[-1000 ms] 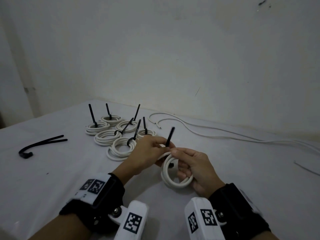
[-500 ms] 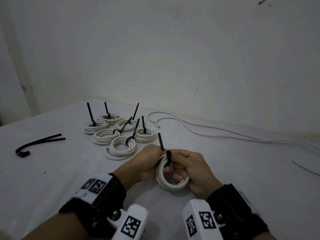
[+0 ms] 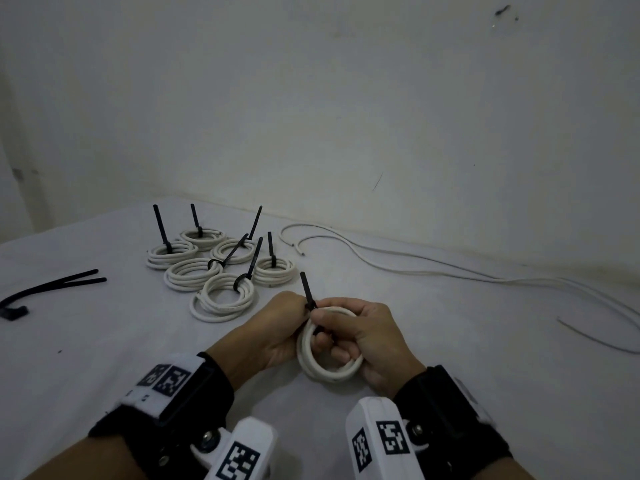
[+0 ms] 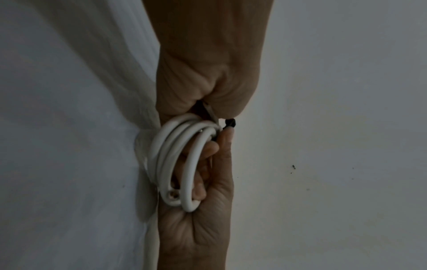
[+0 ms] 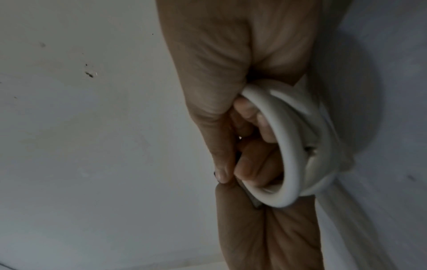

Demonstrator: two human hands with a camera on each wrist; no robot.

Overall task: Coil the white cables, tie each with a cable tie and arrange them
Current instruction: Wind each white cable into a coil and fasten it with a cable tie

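A white coil [image 3: 328, 370] stands on edge just above the white table [image 3: 104, 358], held between both hands. My right hand [image 3: 349, 329] has fingers curled through the coil, its thumb against the tie's head. My left hand [image 3: 289, 315] pinches the black cable tie [image 3: 306, 289] where it wraps the top of the coil; the tail sticks up, leaning left. In the left wrist view the coil [image 4: 177, 164] shows three turns, with the tie's head [image 4: 230, 122] between the two thumbs. The coil [image 5: 291, 155] hangs on my right fingers [image 5: 251, 113] in the right wrist view.
Several tied coils [image 3: 221, 271] with upright black tails lie grouped behind my left hand. Loose white cables [image 3: 415, 265] trail along the wall to the right edge. Spare black ties [image 3: 52, 289] lie at the far left. A wall [image 3: 346, 116] closes off the table's far side.
The tie's tail has swung from leaning right to leaning left. Both hands and the coil have shifted slightly left and toward me, and the coil stands more edge-on.
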